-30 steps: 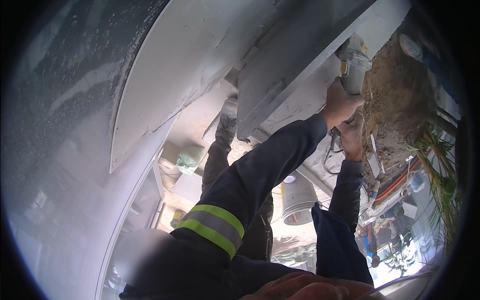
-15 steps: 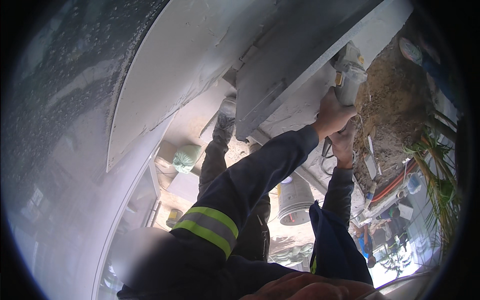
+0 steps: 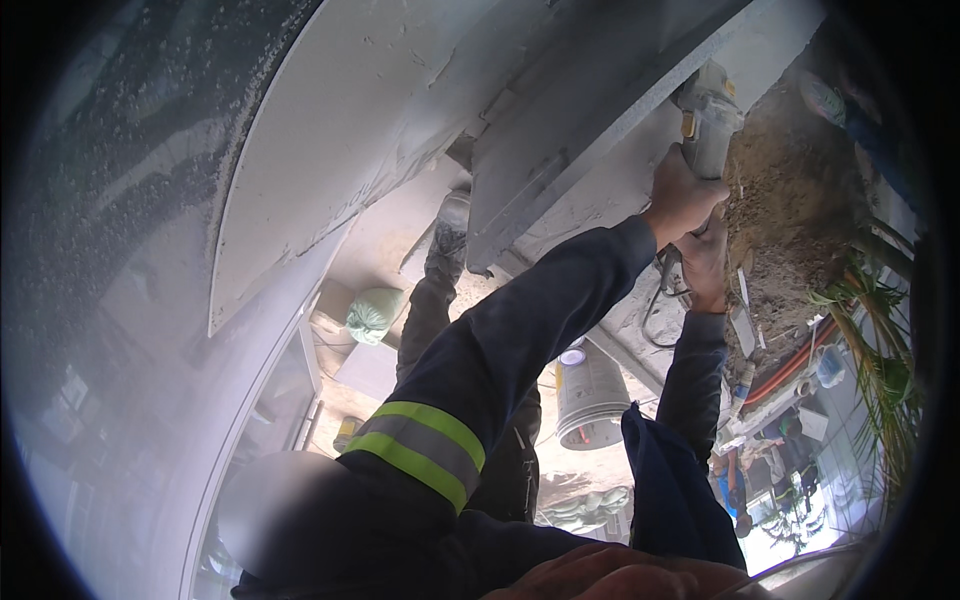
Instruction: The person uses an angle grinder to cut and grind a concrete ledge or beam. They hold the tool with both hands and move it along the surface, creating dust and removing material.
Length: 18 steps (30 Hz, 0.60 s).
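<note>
A dust-covered angle grinder [image 3: 712, 125] is held at the upper right, its head against the edge of a pale slab [image 3: 640, 135]. My left hand [image 3: 682, 195] is wrapped round the grinder's body. Just behind it my right hand [image 3: 706, 262] closes on the rear end of the same tool, its fingers partly hidden. The grinder's disc is hidden from sight. A dark cord [image 3: 655, 315] loops below my wrists.
Loose brown soil [image 3: 790, 190] lies right of the slab, with palm leaves [image 3: 880, 370] and orange pipes [image 3: 790, 370] nearby. A bucket [image 3: 590, 395] and a tied green bag [image 3: 374, 315] are on the floor. Other people [image 3: 735, 490] show at the lower right.
Both hands and the grinder have shifted a little up and to the right along the slab's edge. My grip on the tool looks the same.
</note>
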Each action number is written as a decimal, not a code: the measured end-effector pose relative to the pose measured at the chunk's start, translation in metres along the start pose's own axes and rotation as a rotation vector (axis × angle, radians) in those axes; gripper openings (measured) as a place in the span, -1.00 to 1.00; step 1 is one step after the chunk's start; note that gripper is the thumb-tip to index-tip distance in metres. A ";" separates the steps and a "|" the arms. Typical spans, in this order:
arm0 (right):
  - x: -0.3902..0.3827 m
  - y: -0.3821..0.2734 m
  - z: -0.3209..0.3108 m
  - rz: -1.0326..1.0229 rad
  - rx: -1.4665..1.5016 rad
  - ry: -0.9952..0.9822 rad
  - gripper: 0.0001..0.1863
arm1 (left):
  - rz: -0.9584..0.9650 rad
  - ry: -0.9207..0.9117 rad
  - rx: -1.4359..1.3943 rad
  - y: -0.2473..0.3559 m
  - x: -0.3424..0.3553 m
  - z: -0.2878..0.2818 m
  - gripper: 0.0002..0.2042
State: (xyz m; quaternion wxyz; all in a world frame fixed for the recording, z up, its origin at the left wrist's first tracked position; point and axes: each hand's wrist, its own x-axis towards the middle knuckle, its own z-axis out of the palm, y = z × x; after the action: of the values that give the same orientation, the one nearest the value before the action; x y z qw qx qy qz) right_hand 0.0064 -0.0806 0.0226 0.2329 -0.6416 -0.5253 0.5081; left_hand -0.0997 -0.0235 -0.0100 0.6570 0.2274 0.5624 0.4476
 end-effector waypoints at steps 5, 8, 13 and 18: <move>0.001 0.006 -0.002 0.017 0.029 -0.034 -0.52 | 0.021 0.012 0.003 -0.007 0.002 0.000 -0.47; -0.012 -0.003 0.009 0.010 -0.055 -0.005 -0.51 | 0.026 0.019 -0.030 -0.013 -0.009 -0.006 -0.47; -0.031 0.027 0.011 0.024 -0.012 0.002 -0.49 | -0.004 -0.031 0.001 -0.010 -0.029 -0.017 -0.48; -0.038 0.027 0.022 0.028 0.047 0.027 -0.46 | 0.001 -0.025 0.023 -0.011 -0.037 -0.026 -0.47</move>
State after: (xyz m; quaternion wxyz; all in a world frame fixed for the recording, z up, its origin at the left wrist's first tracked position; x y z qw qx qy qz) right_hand 0.0011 -0.1300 0.0075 0.2479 -0.6500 -0.5010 0.5148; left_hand -0.1188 -0.0652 -0.0060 0.6611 0.2409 0.5592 0.4385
